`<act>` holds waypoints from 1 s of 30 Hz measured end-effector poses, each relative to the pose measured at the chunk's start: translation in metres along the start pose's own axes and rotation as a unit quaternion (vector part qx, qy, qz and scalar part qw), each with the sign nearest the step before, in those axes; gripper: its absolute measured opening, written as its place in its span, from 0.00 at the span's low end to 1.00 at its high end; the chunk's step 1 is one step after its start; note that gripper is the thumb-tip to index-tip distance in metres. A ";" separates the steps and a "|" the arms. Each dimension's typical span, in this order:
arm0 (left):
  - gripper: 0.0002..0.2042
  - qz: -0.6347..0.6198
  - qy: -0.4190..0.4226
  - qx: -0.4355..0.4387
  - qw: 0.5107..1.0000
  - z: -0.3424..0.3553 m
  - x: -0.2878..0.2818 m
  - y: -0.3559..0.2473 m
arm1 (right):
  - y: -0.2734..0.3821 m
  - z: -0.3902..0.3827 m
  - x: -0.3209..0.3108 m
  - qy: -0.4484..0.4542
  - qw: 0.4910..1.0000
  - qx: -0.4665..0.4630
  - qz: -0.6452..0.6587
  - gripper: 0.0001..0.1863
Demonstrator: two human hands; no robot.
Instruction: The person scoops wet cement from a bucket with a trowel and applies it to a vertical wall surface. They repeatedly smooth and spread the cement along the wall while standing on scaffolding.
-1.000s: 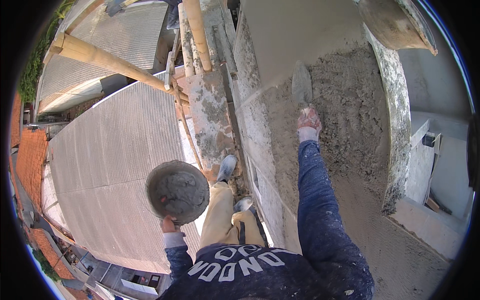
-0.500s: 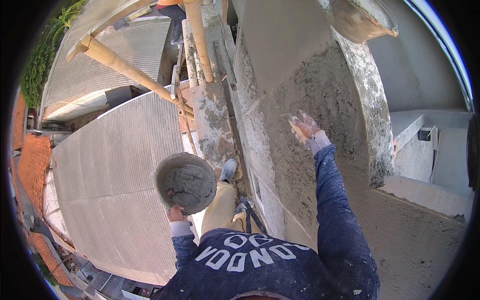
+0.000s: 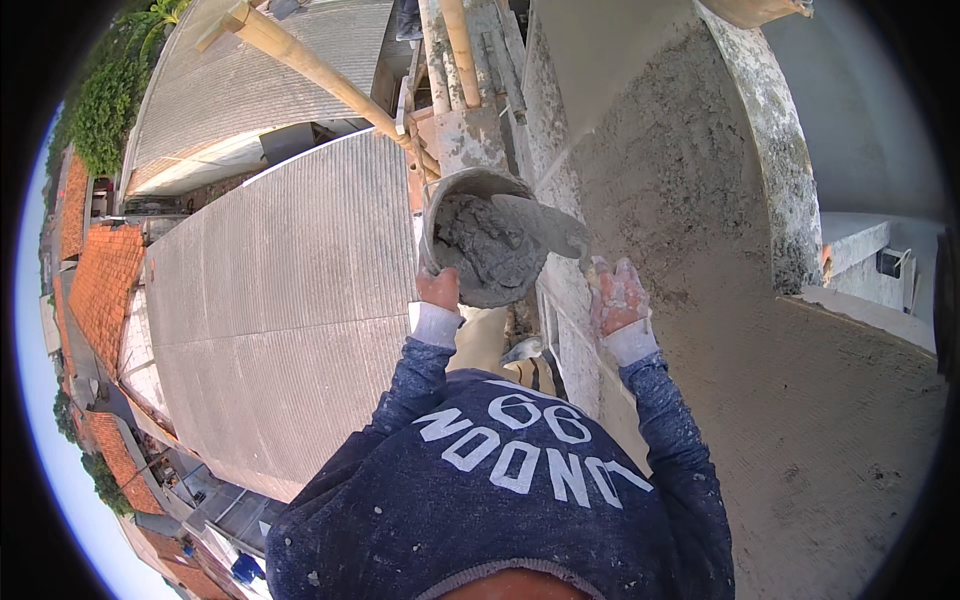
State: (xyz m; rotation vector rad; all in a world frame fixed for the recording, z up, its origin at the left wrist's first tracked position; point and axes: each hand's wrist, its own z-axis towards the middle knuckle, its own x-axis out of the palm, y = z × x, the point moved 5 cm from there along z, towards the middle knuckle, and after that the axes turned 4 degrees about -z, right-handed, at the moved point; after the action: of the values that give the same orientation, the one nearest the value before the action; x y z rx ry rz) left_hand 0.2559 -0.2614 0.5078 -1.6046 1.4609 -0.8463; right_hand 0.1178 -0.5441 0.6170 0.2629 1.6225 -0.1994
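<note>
My left hand [image 3: 438, 289] grips the near rim of a grey, mortar-crusted bucket [image 3: 472, 184], held out before my body. Wet grey mortar [image 3: 478, 238] lies inside. From the right, a trowel [image 3: 552, 226] coated in mortar reaches over the bucket's rim, its blade tip at the mortar. My right hand [image 3: 618, 298], whitened with dried cement, is closed around the trowel's handle, which the fingers mostly hide. Just beyond that hand rises a wall [image 3: 680, 160] with rough, fresh mortar on it and a smoother patch higher up.
Bamboo poles [image 3: 310, 75] cross at the upper left. Below on the left spreads a corrugated roof [image 3: 280, 300], with orange tiled roofs [image 3: 108, 285] farther off. A narrow ledge [image 3: 470, 140] runs ahead of my feet. Another bucket [image 3: 755, 10] shows partly at the top right.
My right hand has come back from the wall to the bucket with the trowel. The left hand has brought the bucket right and higher in view. My view has shifted.
</note>
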 end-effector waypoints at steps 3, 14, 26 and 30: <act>0.27 0.042 0.099 0.072 0.992 -0.023 0.042 -0.044 | -0.008 0.023 0.007 0.038 0.999 0.007 -0.008 0.28; 0.37 0.058 0.197 0.083 0.975 -0.061 0.107 -0.065 | 0.027 -0.034 0.065 0.266 0.945 0.136 0.137 0.27; 0.23 -0.050 0.117 -0.066 0.990 -0.022 0.085 -0.009 | 0.004 -0.030 0.040 0.277 0.941 0.152 0.120 0.33; 0.20 -0.057 -0.008 -0.142 0.988 -0.012 0.053 0.011 | 0.033 -0.032 0.003 0.162 0.971 0.091 0.153 0.33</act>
State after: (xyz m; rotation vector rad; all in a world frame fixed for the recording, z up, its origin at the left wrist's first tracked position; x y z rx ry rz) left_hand 0.2460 -0.3154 0.5020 -1.9161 1.5431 -0.7100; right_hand 0.0968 -0.5029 0.6171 0.7123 1.8616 -0.0690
